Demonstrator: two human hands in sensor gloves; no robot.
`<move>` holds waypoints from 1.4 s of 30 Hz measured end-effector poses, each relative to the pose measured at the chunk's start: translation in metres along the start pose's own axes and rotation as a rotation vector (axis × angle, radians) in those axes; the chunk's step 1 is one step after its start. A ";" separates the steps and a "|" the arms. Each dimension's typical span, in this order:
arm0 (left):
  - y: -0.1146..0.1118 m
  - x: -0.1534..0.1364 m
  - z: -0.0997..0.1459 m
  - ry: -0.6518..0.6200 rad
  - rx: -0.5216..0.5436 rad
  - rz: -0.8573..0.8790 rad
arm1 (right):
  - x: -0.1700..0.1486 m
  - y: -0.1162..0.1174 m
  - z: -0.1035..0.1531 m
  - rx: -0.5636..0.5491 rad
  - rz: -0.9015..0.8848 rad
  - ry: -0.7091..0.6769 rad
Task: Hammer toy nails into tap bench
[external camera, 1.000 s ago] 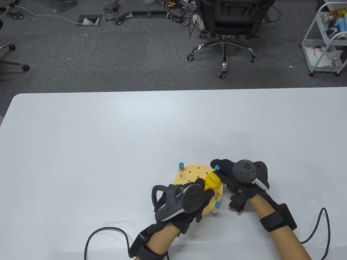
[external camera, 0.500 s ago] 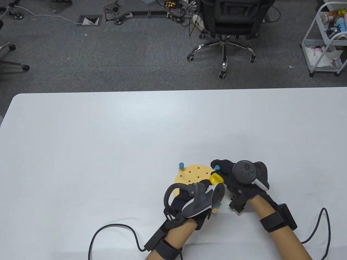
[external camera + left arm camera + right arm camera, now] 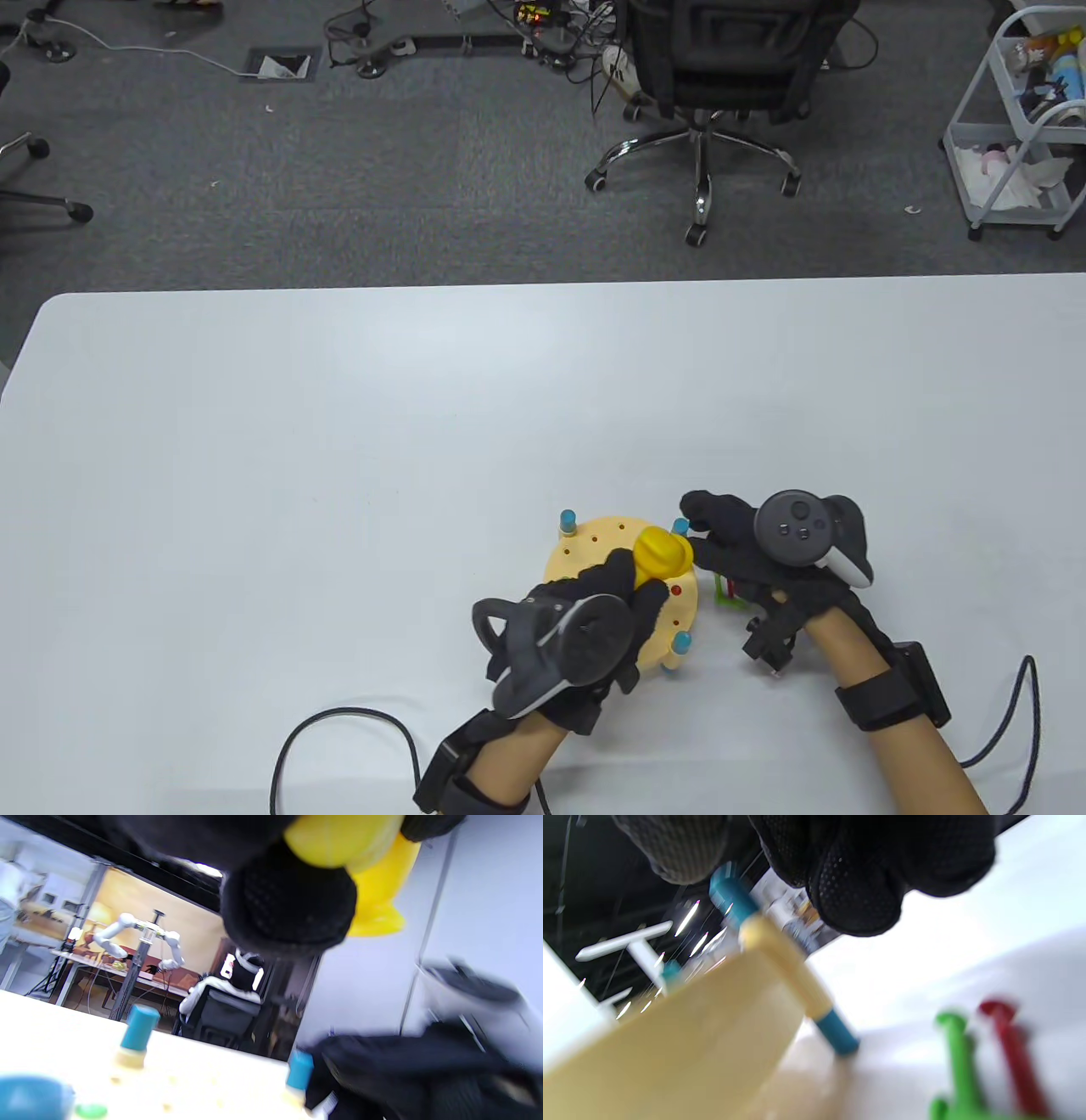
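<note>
The round yellow tap bench (image 3: 594,556) stands near the table's front edge on blue-tipped posts. A red nail head (image 3: 676,588) sits in its right side. My left hand (image 3: 629,584) grips the yellow toy hammer (image 3: 664,553), whose head is down over the bench's far right part. In the left wrist view the hammer (image 3: 375,895) hangs from my curled fingers (image 3: 288,899) above the bench top. My right hand (image 3: 711,533) is at the bench's right rim, and its fingers (image 3: 861,874) bracket the top of a blue-tipped post (image 3: 780,967). The bench (image 3: 683,1048) fills the lower left there.
A loose green nail (image 3: 956,1052) and a loose red nail (image 3: 1009,1052) lie on the table beside the bench, under my right palm; the green nail (image 3: 724,590) shows from above. Cables trail off both wrists at the front edge. An office chair (image 3: 721,76) stands beyond the table.
My left hand raised the hammer, then brought it back down onto the bench. My right hand slid a little to the right, uncovering the loose nails.
</note>
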State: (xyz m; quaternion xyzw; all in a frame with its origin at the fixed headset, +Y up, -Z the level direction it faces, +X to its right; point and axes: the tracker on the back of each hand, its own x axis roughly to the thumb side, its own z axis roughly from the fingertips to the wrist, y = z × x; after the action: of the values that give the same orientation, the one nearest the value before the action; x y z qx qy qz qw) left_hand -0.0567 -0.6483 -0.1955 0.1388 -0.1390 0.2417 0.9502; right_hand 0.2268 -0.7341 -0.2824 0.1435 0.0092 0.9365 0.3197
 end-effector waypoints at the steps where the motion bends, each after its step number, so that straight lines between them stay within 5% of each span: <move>1: 0.009 -0.019 0.000 0.055 0.029 0.074 | -0.005 -0.009 0.005 -0.038 0.081 0.027; 6: 0.017 -0.094 -0.001 0.279 0.066 0.248 | -0.019 0.006 0.013 0.014 0.472 0.135; 11: 0.006 -0.131 -0.002 0.414 0.009 0.249 | -0.011 0.036 0.009 0.147 0.595 0.215; 23: 0.004 -0.125 -0.003 0.392 -0.029 0.227 | -0.004 0.046 0.009 0.066 0.685 0.314; 42: 0.001 -0.124 -0.003 0.391 -0.057 0.208 | 0.003 0.052 0.002 0.106 0.695 0.432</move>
State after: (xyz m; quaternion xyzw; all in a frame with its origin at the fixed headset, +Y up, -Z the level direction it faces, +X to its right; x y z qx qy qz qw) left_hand -0.1613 -0.6988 -0.2396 0.0473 0.0275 0.3567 0.9326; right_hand 0.1944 -0.7739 -0.2745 -0.0454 0.0752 0.9956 -0.0325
